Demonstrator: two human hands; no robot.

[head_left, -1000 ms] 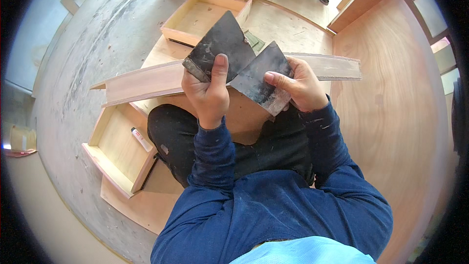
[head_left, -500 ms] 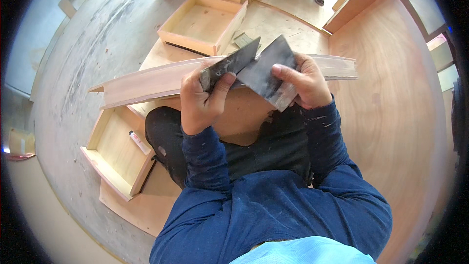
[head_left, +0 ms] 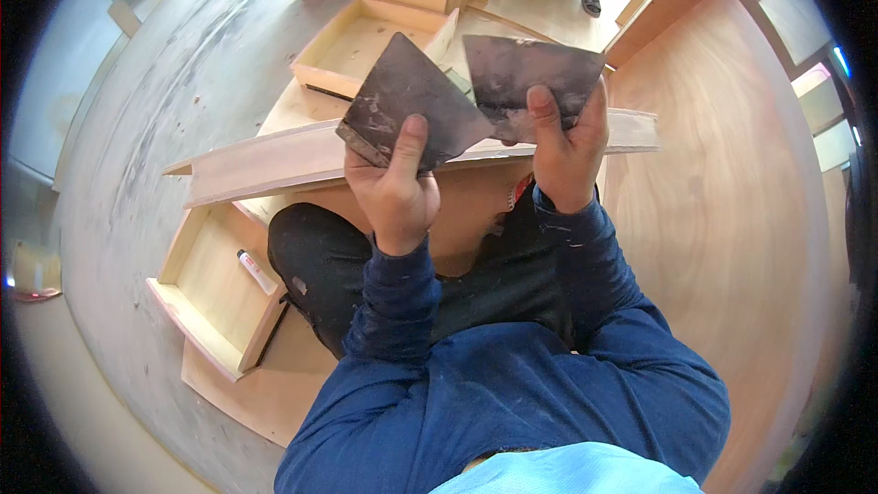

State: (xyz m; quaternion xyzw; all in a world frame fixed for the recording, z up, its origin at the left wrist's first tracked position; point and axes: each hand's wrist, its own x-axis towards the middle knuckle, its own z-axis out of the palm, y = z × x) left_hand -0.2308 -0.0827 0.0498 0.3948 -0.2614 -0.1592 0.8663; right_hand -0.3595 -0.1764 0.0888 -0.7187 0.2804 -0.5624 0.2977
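"Both occupied?"
"Left hand [head_left: 395, 199] grips the left scraper [head_left: 416, 96], right hand [head_left: 569, 163] the right scraper [head_left: 521, 73], hiding the long wooden board's [head_left: 274, 157] middle."
"Fingers?"
"Thumbs in front; the rest mostly hidden behind."

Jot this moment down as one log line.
left hand: holds dark flat plate | right hand: holds another dark plate | behind: long pale board | lower-left drawer: white tube inside
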